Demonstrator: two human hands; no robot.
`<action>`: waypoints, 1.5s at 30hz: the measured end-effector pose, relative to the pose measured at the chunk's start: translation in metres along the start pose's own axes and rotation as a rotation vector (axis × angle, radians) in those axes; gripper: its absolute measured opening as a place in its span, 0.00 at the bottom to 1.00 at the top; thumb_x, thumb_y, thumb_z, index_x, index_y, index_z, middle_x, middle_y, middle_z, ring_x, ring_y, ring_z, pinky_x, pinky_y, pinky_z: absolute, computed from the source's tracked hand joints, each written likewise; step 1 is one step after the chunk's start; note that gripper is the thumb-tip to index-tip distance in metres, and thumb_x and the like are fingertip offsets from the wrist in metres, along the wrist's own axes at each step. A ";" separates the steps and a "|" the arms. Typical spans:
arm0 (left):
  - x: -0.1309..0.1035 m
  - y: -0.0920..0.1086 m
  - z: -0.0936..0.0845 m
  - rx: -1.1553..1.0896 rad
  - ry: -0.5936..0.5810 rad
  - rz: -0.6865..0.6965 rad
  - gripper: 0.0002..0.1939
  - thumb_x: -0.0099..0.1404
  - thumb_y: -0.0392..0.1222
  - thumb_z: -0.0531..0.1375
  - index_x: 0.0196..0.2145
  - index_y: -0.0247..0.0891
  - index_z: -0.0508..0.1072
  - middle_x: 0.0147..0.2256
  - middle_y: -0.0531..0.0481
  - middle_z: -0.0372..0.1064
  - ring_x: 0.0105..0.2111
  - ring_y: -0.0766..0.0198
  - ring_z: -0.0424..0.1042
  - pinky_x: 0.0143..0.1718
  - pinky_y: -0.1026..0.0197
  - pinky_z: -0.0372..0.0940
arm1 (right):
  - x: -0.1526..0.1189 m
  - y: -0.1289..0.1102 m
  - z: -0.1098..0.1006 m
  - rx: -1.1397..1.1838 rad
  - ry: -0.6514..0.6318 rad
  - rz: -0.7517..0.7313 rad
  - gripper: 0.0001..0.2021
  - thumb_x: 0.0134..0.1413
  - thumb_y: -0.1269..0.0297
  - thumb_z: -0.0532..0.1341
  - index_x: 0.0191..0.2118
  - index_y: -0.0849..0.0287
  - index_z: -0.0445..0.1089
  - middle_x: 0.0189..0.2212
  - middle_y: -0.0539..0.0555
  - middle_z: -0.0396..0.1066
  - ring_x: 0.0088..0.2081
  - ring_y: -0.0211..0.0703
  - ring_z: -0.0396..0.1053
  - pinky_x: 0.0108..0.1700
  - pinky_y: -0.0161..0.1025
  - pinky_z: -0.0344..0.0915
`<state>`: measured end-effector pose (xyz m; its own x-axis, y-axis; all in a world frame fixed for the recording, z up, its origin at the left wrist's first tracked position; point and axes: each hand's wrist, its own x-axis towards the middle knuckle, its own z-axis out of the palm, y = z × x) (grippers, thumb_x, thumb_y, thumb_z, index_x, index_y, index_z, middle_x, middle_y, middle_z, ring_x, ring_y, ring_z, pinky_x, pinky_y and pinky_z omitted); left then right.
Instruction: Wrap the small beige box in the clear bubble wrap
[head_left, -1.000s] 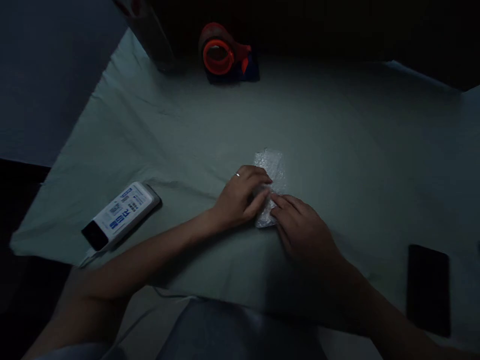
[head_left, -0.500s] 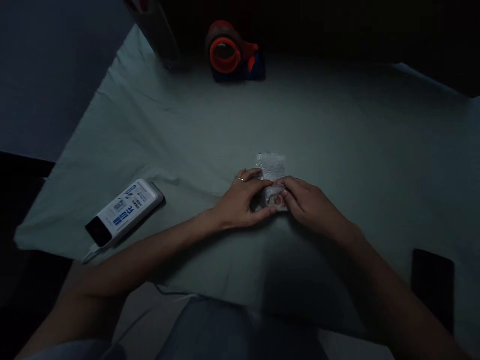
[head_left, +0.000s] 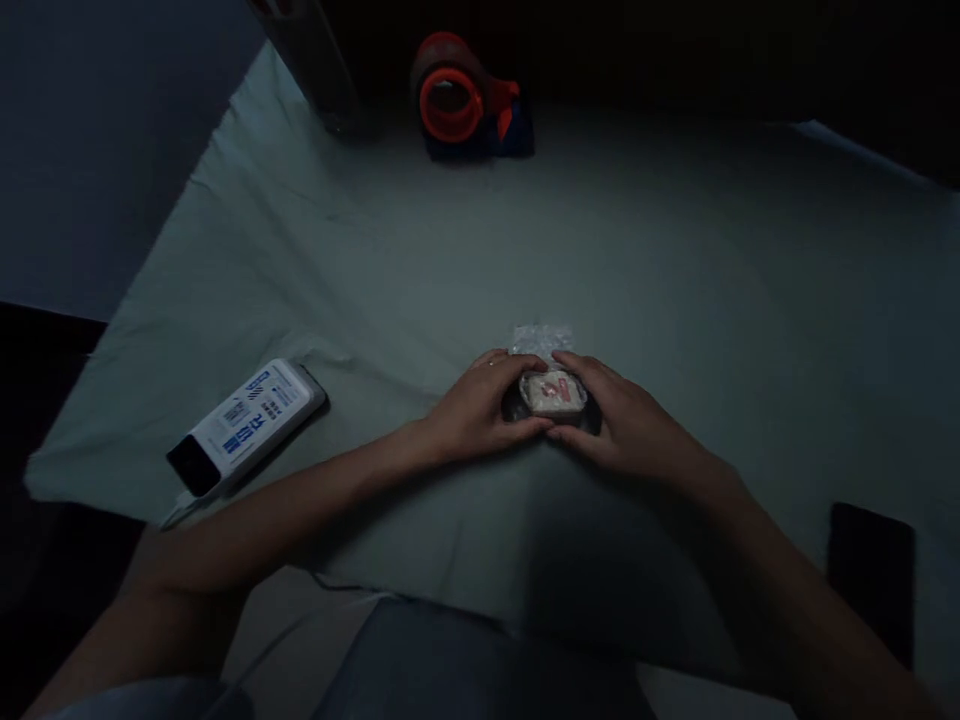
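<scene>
As dim room light falls on green cloth (head_left: 637, 240), hands (head_left: 480, 408) (head_left: 637, 420) cup a wrapped block (head_left: 555, 393).

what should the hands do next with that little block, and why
Probably roll the block forward onto the bubble wrap, away from the body. A stretch of wrap shows just beyond it, and the left hand and right hand curve around the block from either side, thumbs at its near edge, which seems well placed for a small forward turn.
</scene>
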<state>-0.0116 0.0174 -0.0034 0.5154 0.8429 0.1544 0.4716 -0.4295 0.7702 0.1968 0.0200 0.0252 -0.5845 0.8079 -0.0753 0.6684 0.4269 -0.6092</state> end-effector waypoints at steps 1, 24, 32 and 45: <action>-0.001 0.001 -0.001 -0.017 -0.016 0.001 0.26 0.57 0.51 0.63 0.50 0.38 0.64 0.47 0.42 0.69 0.48 0.54 0.67 0.54 0.49 0.61 | -0.005 0.000 0.002 -0.002 0.004 0.003 0.32 0.54 0.53 0.60 0.61 0.60 0.52 0.56 0.63 0.63 0.55 0.52 0.64 0.54 0.51 0.63; 0.055 -0.022 -0.015 0.373 -0.037 -0.265 0.12 0.63 0.45 0.59 0.39 0.36 0.76 0.40 0.42 0.68 0.50 0.51 0.57 0.54 0.49 0.55 | -0.007 -0.002 0.027 -0.270 0.443 -0.144 0.18 0.53 0.67 0.60 0.50 0.66 0.65 0.50 0.69 0.64 0.51 0.57 0.62 0.50 0.55 0.66; 0.068 -0.013 -0.014 0.270 -0.102 -0.264 0.02 0.55 0.36 0.63 0.28 0.36 0.75 0.35 0.44 0.71 0.48 0.51 0.62 0.50 0.49 0.58 | -0.012 0.000 0.034 -0.273 0.440 -0.161 0.18 0.52 0.76 0.57 0.51 0.64 0.63 0.50 0.68 0.65 0.52 0.56 0.63 0.51 0.55 0.66; 0.040 0.001 -0.006 -0.592 -0.018 -0.504 0.13 0.60 0.35 0.57 0.44 0.33 0.71 0.34 0.48 0.76 0.34 0.66 0.74 0.35 0.64 0.67 | -0.020 -0.003 0.034 -0.319 0.477 -0.200 0.15 0.53 0.78 0.57 0.48 0.65 0.66 0.47 0.68 0.69 0.50 0.54 0.66 0.48 0.51 0.68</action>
<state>0.0053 0.0528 0.0068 0.3536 0.8831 -0.3084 0.1943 0.2531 0.9477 0.1903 -0.0115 0.0017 -0.4913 0.7611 0.4236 0.7151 0.6301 -0.3026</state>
